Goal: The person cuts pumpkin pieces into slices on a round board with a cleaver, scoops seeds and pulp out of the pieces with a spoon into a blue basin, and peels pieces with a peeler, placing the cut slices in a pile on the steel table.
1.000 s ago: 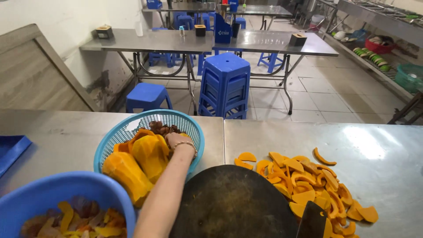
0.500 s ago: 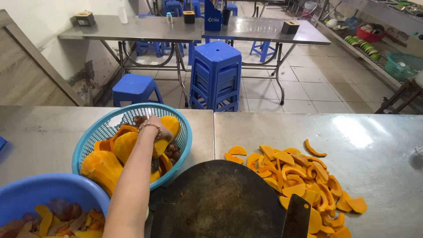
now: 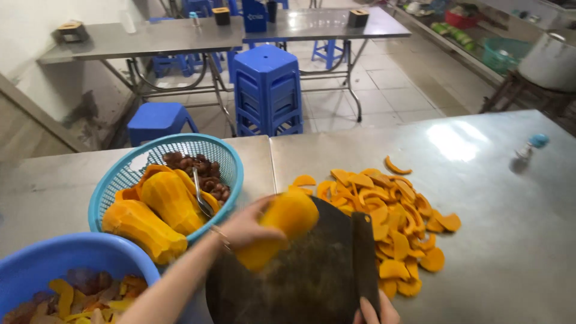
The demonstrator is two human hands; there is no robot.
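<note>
My left hand [image 3: 246,227] grips a peeled orange squash piece [image 3: 282,231] and holds it over the dark round cutting board [image 3: 300,282]. At the bottom edge my right hand [image 3: 375,312] is closed on a cleaver [image 3: 365,258] whose blade stands up on the board's right side. A teal basket [image 3: 132,174] to the left holds more peeled squash pieces [image 3: 162,210], dark seeds and a metal spoon [image 3: 201,195]. A pile of orange squash slices [image 3: 390,222] lies on the steel table right of the board.
A blue basin [image 3: 72,255] with peels sits at the lower left. A small blue-capped object [image 3: 531,147] stands on the steel table [image 3: 510,240] at the right. Beyond the table are stacked blue stools [image 3: 267,90], a single stool [image 3: 159,120], and more steel tables [image 3: 168,36].
My left hand has lifted a squash piece out of the teal basket and carried it right, over the cutting board. The view has shifted right, and my right hand on the cleaver shows.
</note>
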